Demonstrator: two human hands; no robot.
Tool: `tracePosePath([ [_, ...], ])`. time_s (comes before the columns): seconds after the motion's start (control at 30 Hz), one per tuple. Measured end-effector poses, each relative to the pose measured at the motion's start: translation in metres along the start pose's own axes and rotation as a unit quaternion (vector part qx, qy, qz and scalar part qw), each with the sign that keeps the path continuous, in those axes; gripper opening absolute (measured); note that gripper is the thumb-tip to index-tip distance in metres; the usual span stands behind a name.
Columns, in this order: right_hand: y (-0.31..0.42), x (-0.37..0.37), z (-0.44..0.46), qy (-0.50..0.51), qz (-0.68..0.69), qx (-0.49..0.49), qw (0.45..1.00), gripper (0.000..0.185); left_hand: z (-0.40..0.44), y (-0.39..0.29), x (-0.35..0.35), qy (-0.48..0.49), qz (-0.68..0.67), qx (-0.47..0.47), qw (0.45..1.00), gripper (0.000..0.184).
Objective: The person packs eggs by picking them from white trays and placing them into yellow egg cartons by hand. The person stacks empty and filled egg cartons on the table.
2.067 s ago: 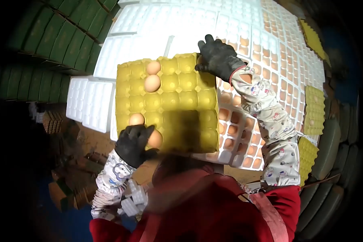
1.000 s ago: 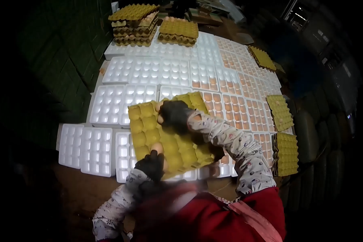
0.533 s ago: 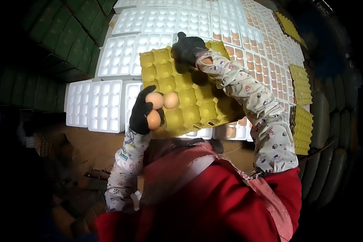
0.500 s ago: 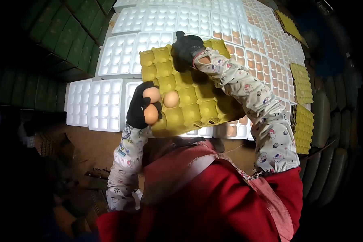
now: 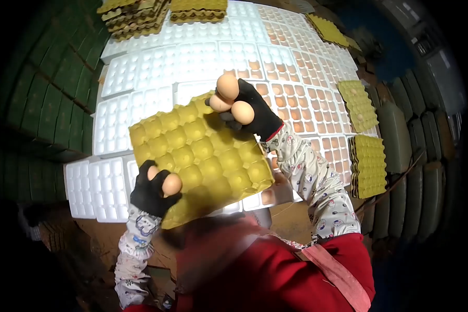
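A yellow moulded egg tray lies tilted in front of me over white foam trays, and no eggs show in its cups. At its left edge my left hand, in a black glove, is closed around two brown eggs. My right hand, gloved in black too, is above the tray's far right corner with its fingers curled round three brown eggs. Whether the left fingers also grip the tray's edge, I cannot tell.
White foam trays cover the table; those on the right hold brown eggs. Yellow tray stacks stand at the far left and right edge. Green crates rise on the left, filled sacks on the right.
The single egg in the yellow tray is gone from its cup, and three eggs now show in my right hand. The view has shifted; my left hand still has two eggs.
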State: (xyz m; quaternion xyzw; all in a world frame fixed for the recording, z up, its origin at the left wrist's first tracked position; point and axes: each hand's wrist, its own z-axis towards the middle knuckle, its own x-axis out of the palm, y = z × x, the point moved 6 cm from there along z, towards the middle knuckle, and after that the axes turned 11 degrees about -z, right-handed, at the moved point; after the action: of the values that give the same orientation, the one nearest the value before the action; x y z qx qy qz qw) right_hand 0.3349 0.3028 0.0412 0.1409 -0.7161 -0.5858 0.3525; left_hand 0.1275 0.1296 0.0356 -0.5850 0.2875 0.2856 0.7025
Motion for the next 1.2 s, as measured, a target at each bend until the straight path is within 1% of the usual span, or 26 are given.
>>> tracePosePath([
  [0.03, 0.003, -0.02, -0.021, -0.015, -0.012, -0.038, 0.999, 0.021, 0.005, 0.004, -0.001, -0.006, -0.06, 0.018, 0.998, 0.052],
  [0.07, 0.002, -0.046, -0.039, -0.028, -0.023, -0.074, 0.997, 0.032, 0.013, 0.009, 0.0, 0.005, -0.11, 0.068, 0.992, 0.055],
  [0.1, 0.003, -0.068, -0.049, -0.023, -0.038, -0.064, 0.997, 0.032, 0.03, 0.01, 0.0, 0.041, -0.2, 0.044, 0.978, 0.058],
  [0.13, 0.017, -0.085, -0.066, -0.09, -0.267, -0.175, 0.943, 0.033, 0.042, 0.005, 0.0, 0.073, -0.285, 0.011, 0.956, 0.06],
  [0.17, 0.006, -0.122, -0.073, -0.119, -0.158, -0.101, 0.975, 0.033, 0.067, -0.017, 0.002, 0.103, -0.292, 0.031, 0.95, 0.063],
  [0.2, -0.022, -0.155, -0.075, -0.147, -0.062, -0.032, 0.987, 0.032, 0.096, -0.015, 0.017, 0.127, -0.307, 0.064, 0.941, 0.065],
  [0.23, -0.009, -0.174, -0.087, -0.184, -0.056, -0.03, 0.981, 0.035, 0.13, -0.04, 0.029, 0.141, -0.343, 0.061, 0.927, 0.064],
  [0.27, -0.01, -0.21, -0.099, -0.242, -0.231, -0.083, 0.939, 0.034, 0.167, -0.056, 0.045, 0.154, -0.32, 0.119, 0.927, 0.059],
  [0.33, -0.038, -0.301, -0.094, -0.228, -0.227, -0.065, 0.945, 0.046, 0.245, -0.082, 0.09, 0.188, -0.239, 0.16, 0.939, 0.048],
  [0.37, -0.028, -0.316, -0.084, -0.27, -0.181, -0.037, 0.945, 0.037, 0.282, -0.079, 0.121, 0.205, -0.226, 0.103, 0.947, 0.047],
  [0.4, -0.018, -0.331, -0.073, -0.311, -0.133, -0.01, 0.941, 0.032, 0.322, -0.078, 0.15, 0.233, -0.131, 0.119, 0.956, 0.048],
  [0.43, -0.028, -0.355, -0.056, -0.288, -0.102, -0.007, 0.952, 0.031, 0.353, -0.056, 0.182, 0.208, -0.076, 0.1, 0.97, 0.047],
  [0.47, -0.017, -0.366, -0.043, -0.337, -0.094, 0.036, 0.936, 0.032, 0.385, -0.063, 0.203, 0.212, 0.021, 0.115, 0.97, 0.048],
  [0.5, -0.017, -0.392, -0.029, -0.343, -0.171, 0.057, 0.922, 0.038, 0.411, -0.06, 0.228, 0.246, 0.089, 0.11, 0.959, 0.049],
  [0.53, -0.017, -0.422, -0.013, -0.346, -0.245, 0.08, 0.902, 0.044, 0.438, -0.053, 0.252, 0.275, 0.21, 0.037, 0.937, 0.049],
  [0.6, -0.011, -0.474, 0.023, -0.361, -0.506, 0.086, 0.779, 0.058, 0.474, -0.042, 0.282, 0.285, 0.26, 0.02, 0.922, 0.048],
  [0.63, -0.015, -0.496, 0.032, -0.436, -0.57, 0.009, 0.696, 0.051, 0.487, -0.036, 0.292, 0.284, 0.267, 0.018, 0.921, 0.048],
  [0.73, -0.018, -0.529, 0.065, -0.379, -0.598, 0.104, 0.698, 0.045, 0.522, -0.023, 0.317, 0.272, 0.257, 0.012, 0.927, 0.046],
  [0.77, -0.012, -0.536, 0.07, -0.378, -0.594, 0.104, 0.702, 0.045, 0.533, -0.021, 0.325, 0.266, 0.248, 0.013, 0.931, 0.046],
  [0.83, -0.001, -0.537, 0.086, -0.282, -0.661, 0.136, 0.682, 0.045, 0.553, -0.021, 0.339, 0.253, 0.223, 0.024, 0.941, 0.045],
  [0.87, 0.01, -0.535, 0.093, -0.263, -0.703, 0.096, 0.653, 0.041, 0.562, -0.022, 0.347, 0.246, 0.208, 0.033, 0.946, 0.044],
  [1.0, 0.006, -0.582, 0.133, -0.369, -0.584, -0.062, 0.72, 0.029, 0.592, -0.033, 0.39, 0.217, 0.151, 0.078, 0.961, 0.043],
  [1.03, -0.003, -0.593, 0.142, -0.393, -0.598, -0.07, 0.695, 0.026, 0.598, -0.037, 0.401, 0.206, 0.138, 0.09, 0.965, 0.042],
  [1.07, -0.001, -0.593, 0.143, -0.397, -0.597, -0.07, 0.693, 0.026, 0.603, -0.042, 0.41, 0.193, 0.126, 0.099, 0.968, 0.042],
  [1.13, -0.001, -0.595, 0.138, -0.418, -0.545, -0.074, 0.724, 0.026, 0.614, -0.047, 0.424, 0.175, 0.11, 0.111, 0.972, 0.041],
  [1.2, 0.007, -0.584, 0.12, -0.423, -0.55, -0.099, 0.713, 0.027, 0.625, -0.042, 0.434, 0.16, 0.103, 0.103, 0.976, 0.04],
])
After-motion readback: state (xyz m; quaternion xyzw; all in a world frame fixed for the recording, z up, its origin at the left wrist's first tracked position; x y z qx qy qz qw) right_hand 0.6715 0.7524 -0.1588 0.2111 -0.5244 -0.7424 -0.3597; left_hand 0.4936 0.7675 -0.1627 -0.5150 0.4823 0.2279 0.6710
